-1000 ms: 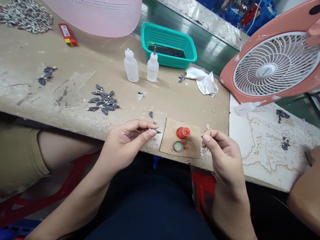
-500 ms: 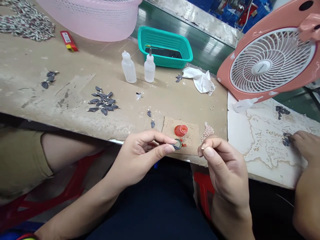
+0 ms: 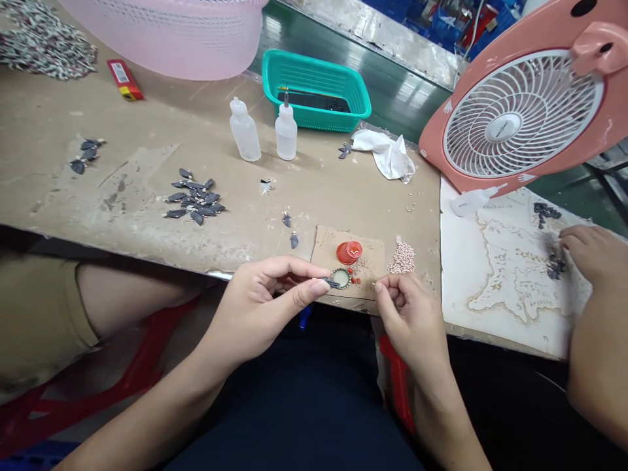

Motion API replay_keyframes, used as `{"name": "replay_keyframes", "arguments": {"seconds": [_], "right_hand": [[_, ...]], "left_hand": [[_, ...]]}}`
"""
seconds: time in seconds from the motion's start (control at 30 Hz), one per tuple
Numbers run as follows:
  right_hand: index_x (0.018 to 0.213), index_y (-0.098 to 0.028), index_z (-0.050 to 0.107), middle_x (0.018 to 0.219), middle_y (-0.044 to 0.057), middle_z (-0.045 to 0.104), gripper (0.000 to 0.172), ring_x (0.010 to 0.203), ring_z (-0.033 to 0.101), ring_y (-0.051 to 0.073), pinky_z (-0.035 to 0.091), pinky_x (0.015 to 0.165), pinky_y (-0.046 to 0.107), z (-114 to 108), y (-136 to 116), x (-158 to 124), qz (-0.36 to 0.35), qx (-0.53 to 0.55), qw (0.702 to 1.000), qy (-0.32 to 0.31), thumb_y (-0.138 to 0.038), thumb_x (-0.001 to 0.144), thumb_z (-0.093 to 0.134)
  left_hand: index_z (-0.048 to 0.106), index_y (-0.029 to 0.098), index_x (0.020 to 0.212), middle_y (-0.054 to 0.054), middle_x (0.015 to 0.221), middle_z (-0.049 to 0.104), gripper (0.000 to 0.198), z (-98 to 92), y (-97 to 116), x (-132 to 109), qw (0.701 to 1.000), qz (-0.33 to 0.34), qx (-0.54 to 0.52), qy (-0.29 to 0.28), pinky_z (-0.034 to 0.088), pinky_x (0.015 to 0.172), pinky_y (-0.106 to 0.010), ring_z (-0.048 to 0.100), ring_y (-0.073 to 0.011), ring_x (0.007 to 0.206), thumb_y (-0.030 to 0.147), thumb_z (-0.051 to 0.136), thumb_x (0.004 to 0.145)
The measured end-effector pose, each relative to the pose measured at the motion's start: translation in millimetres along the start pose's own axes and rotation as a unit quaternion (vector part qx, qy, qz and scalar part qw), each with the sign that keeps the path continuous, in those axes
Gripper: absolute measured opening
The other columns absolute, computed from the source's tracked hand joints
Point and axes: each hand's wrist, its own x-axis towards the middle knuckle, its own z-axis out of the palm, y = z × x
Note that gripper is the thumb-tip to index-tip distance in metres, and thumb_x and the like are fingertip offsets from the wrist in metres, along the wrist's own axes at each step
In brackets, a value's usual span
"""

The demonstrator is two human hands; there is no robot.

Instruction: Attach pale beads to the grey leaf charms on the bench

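The left hand (image 3: pixel 277 299) pinches a small dark grey piece (image 3: pixel 334 283) between thumb and index finger, just left of the crown cap (image 3: pixel 342 279) in the view. The right hand (image 3: pixel 413 309) has its thumb and index finger pressed together on a tiny pale bit (image 3: pixel 375 283), too small to identify, near the right part of the cardboard square (image 3: pixel 324 247) at the near edge of the desk (image 3: pixel 338 203). The crown cap lies open side up on the cardboard, with small red bits (image 3: pixel 355 280) at its right and a small red container (image 3: pixel 348 252) on its far side. A heap of pinkish beads (image 3: pixel 402 257) lies right of the cardboard. Two loose grey pieces (image 3: pixel 294 241) rest left of it, and a larger cluster of grey pieces (image 3: pixel 195 197) lies farther left. Farther back stand two squeeze bottles (image 3: pixel 286 134), with a teal basket (image 3: pixel 314 121) behind them and a white cloth (image 3: pixel 387 156) to the right. At far right, a co-worker's hand (image 3: pixel 596 252) reaches to black pieces (image 3: pixel 555 267) on a map-printed sheet (image 3: pixel 515 261), near a pink fan (image 3: pixel 520 124).
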Motion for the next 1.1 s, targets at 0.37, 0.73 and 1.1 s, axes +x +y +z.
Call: {"name": "replay_keyframes", "arguments": {"seconds": [0.37, 0.73, 1.1], "right_hand": [[0.076, -0.020, 0.060, 0.072, 0.001, 0.056, 0.017, 0.073, 0.052, 0.019, 0.038, 0.069, 0.032, 5.1, 15.4, -0.8, -0.010, -0.110, 0.994, -0.016, -0.027, 0.091, 0.055], [0.079, -0.022, 0.061, 0.072, -0.002, 0.054, 0.013, 0.065, 0.049, 0.013, 0.041, 0.061, 0.028, -15.9, -26.3, -12.1, -0.021, 0.154, 0.988, 0.003, -0.025, 0.091, 0.060], [0.084, -0.024, 0.062, 0.074, -0.003, 0.057, 0.007, 0.067, 0.052, 0.012, 0.040, 0.057, 0.026, -10.1, -52.1, -19.0, -0.088, 0.166, 0.982, 0.016, -0.019, 0.088, 0.063]], "left_hand": [[0.080, 0.024, 0.089, 0.000, 0.082, 0.078, 0.008, -0.2, -3.1, 1.4, 1.000, -0.014, -0.021, 0.007, 0.056, 0.065, -0.016, 0.070, -0.0117, 0.072, 0.024, 0.079, 0.081], [0.081, 0.024, 0.092, -0.001, 0.090, 0.080, 0.011, 8.0, 4.4, -1.7, 0.998, -0.014, -0.042, -0.035, 0.060, 0.076, -0.020, 0.075, -0.0158, 0.082, 0.019, 0.076, 0.083], [0.081, 0.024, 0.091, 0.000, 0.092, 0.080, 0.013, 10.5, 9.8, -7.9, 0.997, 0.001, -0.032, -0.066, 0.059, 0.080, -0.023, 0.075, -0.0169, 0.084, 0.015, 0.075, 0.084]]}}
